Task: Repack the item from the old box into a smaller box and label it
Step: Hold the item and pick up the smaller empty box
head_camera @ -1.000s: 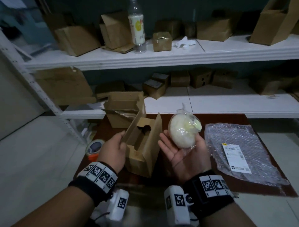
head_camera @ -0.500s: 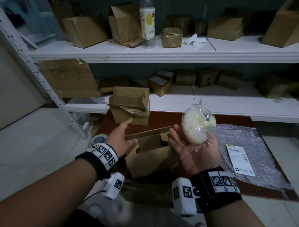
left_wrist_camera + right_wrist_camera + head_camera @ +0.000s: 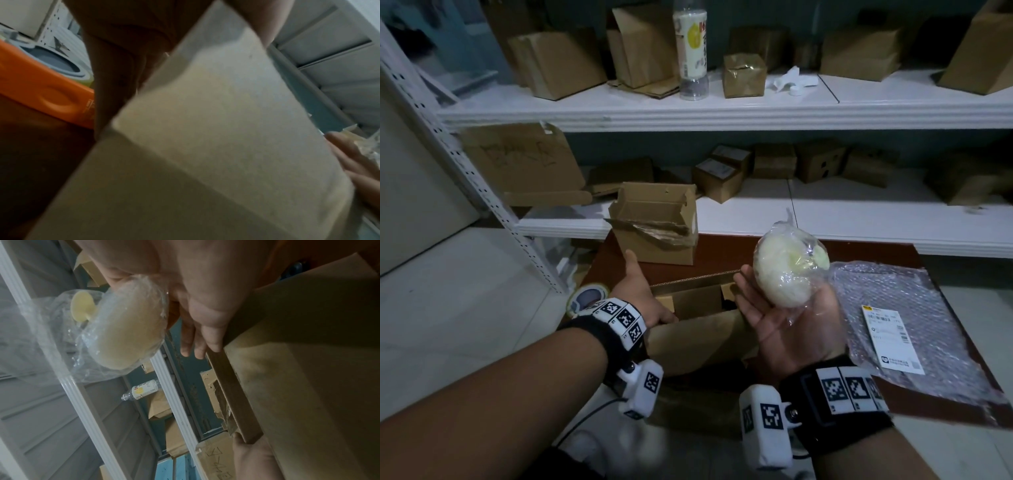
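The item [image 3: 782, 274], a round white thing in clear plastic wrap, sits on my upturned right hand [image 3: 787, 315]; its fingers are straight and the thumb is hidden behind the item. In the right wrist view the item [image 3: 127, 331] is tucked against the thumb side, and the fingertips [image 3: 213, 345] touch a flap of the small box [image 3: 298, 369]. This small cardboard box [image 3: 698, 322] lies open-side up on the dark red table [image 3: 726, 253]. My left hand [image 3: 640, 294] grips its left end, thumb up. The torn old box [image 3: 657, 222] stands behind.
A bubble-wrap sheet [image 3: 914, 308] with a white shipping label [image 3: 890, 337] lies at the right. A tape roll [image 3: 587, 296] in an orange dispenser [image 3: 41, 91] sits left of the box. White shelves [image 3: 722, 109] behind hold several cartons and a bottle [image 3: 691, 48].
The small box went from standing on end to lying with its opening up, held by my left hand. My right hand with the item rose slightly beside it.
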A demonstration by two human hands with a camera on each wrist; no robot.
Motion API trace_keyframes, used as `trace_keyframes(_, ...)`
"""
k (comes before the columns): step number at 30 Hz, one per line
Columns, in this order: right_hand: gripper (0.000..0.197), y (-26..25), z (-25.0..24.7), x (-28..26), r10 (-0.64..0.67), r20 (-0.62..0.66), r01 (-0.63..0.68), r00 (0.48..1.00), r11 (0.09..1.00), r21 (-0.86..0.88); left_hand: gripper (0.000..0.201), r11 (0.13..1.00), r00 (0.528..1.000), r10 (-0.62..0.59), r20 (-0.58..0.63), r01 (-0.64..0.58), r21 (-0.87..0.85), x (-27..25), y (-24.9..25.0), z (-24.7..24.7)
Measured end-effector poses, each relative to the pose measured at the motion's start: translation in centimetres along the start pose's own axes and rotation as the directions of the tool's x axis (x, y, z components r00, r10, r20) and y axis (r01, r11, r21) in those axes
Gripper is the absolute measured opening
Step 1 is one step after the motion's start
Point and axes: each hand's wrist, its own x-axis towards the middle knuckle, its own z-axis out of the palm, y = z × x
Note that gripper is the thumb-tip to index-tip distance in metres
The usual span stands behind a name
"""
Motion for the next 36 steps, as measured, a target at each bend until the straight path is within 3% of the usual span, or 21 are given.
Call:
trace_keyframes(7, 0.057, 0.1, -0.1, 0.0, -0.007, -0.055, 0.005, 0.998, 0.999, -0.036, 0.138, 0.999, 1.0, 0.006, -0.003, -0.007, -0.048, 0.5, -1.1, 0.0)
trace_keyframes(10, 0.055, 0.1, -0.1, 0.0, -0.025, -0.049, 0.024, 0.998, 0.999, -0.034, 0.122, 0.989, 0.999, -0.039, 0.011, 0.04, -0.142, 1.0, -1.4, -0.3)
trace_keyframes(15, 0.056, -0.1, -0.2, 0.0, -0.015, -0.051, 0.013, 0.999, 0.999, -0.035, 0.099, 0.901, 0.993, -0.065, 0.096, 0.1, -0.423, 1.6, -2.0, -1.0)
trace_keyframes(20, 0.057, -0.1, -0.5, -0.1, -0.015, -0.038, 0.013, 0.999, 0.999, -0.035, 0.071, 0.796, 0.988, -0.043, 0.15, 0.125, -0.592, 1.7, -3.1, -0.8)
trace_keyframes(23, 0.057, -0.1, -0.6, -0.3, -0.021, -0.04, 0.019, 0.999, 0.999, -0.04, 0.055, 0.778, 0.986, -0.03, 0.162, 0.124, -0.616, 1.4, -3.3, -1.1)
trace_keyframes(25, 0.057, -0.1, -0.6, -0.4, -0.019, -0.037, 0.018, 0.999, 0.999, -0.035, 0.055, 0.85, 0.994, 0.007, 0.106, 0.05, -0.524, 1.3, -3.2, -1.2)
trace_keyframes(28, 0.055, 0.0, -0.4, -0.3, -0.015, -0.041, 0.014, 0.999, 1.0, -0.017, 0.074, 0.938, 0.979, 0.159, -0.129, -0.191, -0.29, 0.4, -2.4, -1.9)
trace_keyframes(29, 0.054, 0.1, -0.3, -0.2, -0.017, -0.043, 0.017, 0.999, 1.0, -0.005, 0.073, 0.937, 0.94, 0.253, -0.23, -0.297, -0.183, -0.2, -1.9, -2.2)
trace_keyframes(31, 0.054, 0.2, -0.3, -0.1, -0.016, -0.046, 0.018, 0.999, 0.999, 0.029, 0.051, 0.87, 0.805, 0.48, -0.348, -0.488, 0.07, -2.0, -0.2, -3.0)
trace_keyframes(33, 0.055, 0.1, -0.2, 0.1, -0.022, -0.059, 0.025, 0.998, 0.998, 0.065, 0.024, 0.766, 0.734, 0.643, -0.221, -0.61, 0.204, -3.7, 2.1, -3.4)
trace_keyframes(36, 0.058, -0.3, 0.0, 0.2, -0.063, -0.113, 0.072, 0.992, 0.994, 0.077, 0.012, 0.707, 0.776, 0.619, 0.117, -0.616, 0.347, -4.4, 5.2, -1.9)
